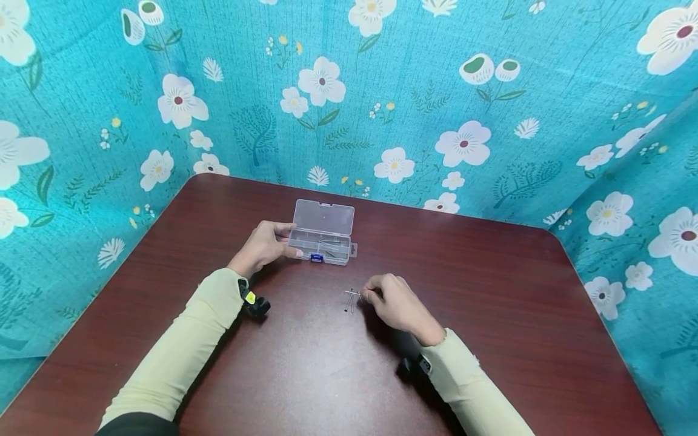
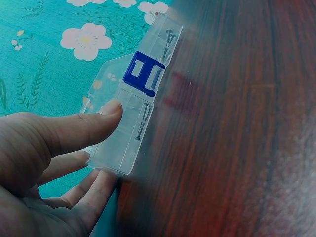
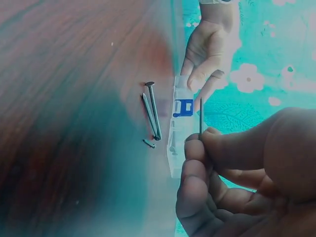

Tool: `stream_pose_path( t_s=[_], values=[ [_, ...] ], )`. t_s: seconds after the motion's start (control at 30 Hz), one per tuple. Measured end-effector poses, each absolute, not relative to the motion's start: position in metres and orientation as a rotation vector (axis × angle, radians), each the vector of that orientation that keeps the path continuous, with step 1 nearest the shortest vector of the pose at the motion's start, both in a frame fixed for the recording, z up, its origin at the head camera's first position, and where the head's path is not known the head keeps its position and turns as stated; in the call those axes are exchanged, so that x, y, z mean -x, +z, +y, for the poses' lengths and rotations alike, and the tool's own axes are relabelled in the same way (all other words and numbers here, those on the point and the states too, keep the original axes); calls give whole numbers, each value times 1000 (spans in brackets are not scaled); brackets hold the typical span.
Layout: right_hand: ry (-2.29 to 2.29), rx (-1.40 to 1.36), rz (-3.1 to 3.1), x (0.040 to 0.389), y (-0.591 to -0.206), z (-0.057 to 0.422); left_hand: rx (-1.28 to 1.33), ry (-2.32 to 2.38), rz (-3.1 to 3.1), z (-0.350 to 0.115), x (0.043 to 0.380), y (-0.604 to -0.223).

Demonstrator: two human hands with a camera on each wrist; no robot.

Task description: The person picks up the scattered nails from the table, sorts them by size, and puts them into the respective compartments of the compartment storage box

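A clear plastic compartment box (image 1: 294,243) stands on the table with its lid (image 1: 324,218) raised and a blue latch (image 1: 317,258) at the front. My left hand (image 1: 263,245) grips the box's left end, thumb on the front wall and fingers behind and under it. Several nails (image 2: 146,111) show through the front wall in the left wrist view. Closer to me, a few loose nails (image 3: 153,111) lie crossed on the table. Beside them, my right hand (image 1: 395,301) pinches a thin nail (image 3: 201,116) between thumb and index finger, its shaft pointing up in the right wrist view.
The dark red wooden table (image 1: 491,278) extends around both hands. A blue flowered cloth (image 1: 382,109) hangs along its back and sides. A small clear tab (image 1: 354,249) sticks out from the box's right end.
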State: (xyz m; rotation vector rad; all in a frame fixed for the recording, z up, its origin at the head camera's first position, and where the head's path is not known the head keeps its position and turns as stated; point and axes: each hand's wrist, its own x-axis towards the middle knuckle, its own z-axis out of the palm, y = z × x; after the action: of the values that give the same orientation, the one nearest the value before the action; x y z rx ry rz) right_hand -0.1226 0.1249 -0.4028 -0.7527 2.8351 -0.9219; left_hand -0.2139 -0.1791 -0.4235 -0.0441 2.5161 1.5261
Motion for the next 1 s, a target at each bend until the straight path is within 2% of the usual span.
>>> stream_pose_path(
  t_s=[1.0],
  values=[
    [-957,655,2891,196,-396,80,43,1531,2520,-178,213,-424]
  ],
)
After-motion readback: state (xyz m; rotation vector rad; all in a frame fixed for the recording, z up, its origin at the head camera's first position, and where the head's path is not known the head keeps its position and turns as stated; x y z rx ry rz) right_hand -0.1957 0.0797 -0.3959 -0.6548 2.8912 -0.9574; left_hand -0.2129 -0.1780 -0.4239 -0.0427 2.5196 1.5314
